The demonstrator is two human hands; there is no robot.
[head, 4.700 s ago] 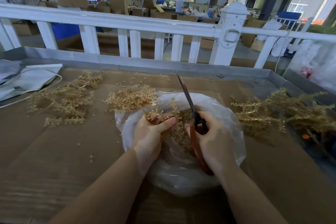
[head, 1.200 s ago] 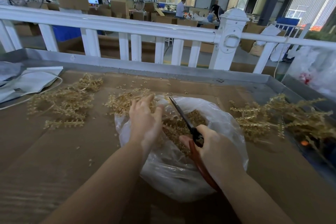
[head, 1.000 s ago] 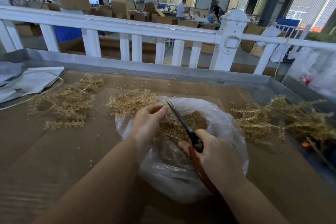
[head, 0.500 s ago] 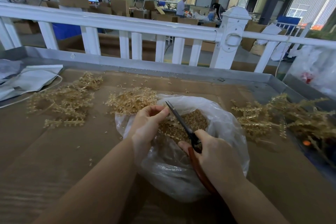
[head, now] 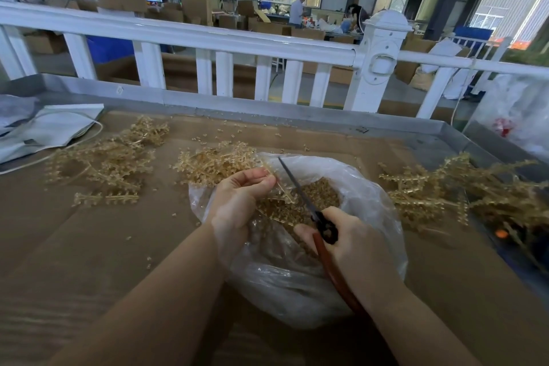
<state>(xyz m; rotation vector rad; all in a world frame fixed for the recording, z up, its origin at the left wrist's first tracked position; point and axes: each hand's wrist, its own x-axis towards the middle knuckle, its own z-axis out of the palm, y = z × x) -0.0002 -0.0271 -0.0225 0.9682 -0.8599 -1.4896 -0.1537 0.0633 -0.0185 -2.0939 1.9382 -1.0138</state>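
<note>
Scissors (head: 325,230), red-handled, are gripped by the curled fingers of the right hand (head: 356,246) above the clear plastic bag (head: 371,196) near the table's (head: 118,246) front edge. The blades seem closed, though they are seen edge-on. A golden plastic sprue (head: 283,192) is pinched between the left hand's (head: 237,196) thumb and fingertips, against the blade. Uncut sprue heaps (head: 104,163) are spread toward the left and right edges.
</note>
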